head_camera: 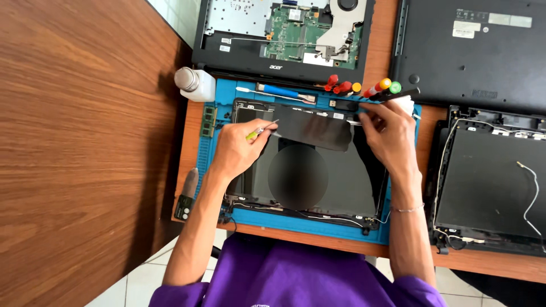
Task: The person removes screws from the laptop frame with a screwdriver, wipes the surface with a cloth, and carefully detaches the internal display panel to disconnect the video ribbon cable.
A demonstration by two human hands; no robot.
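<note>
Head view | left hand [236,149] gripped a small screwdriver [260,131] at the dark foil strip [314,129] | right hand [389,133] pinched the strip's right end | strip lay on the laptop screen panel [347,176] on the blue mat [219,105].

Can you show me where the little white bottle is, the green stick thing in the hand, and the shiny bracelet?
white bottle [196,85]: head view, on its white body beside the blue mat.
green-handled tool [256,133]: head view, on its green grip in the left hand [236,149].
bracelet [407,209]: head view, on the thin chain across the right wrist.
</note>
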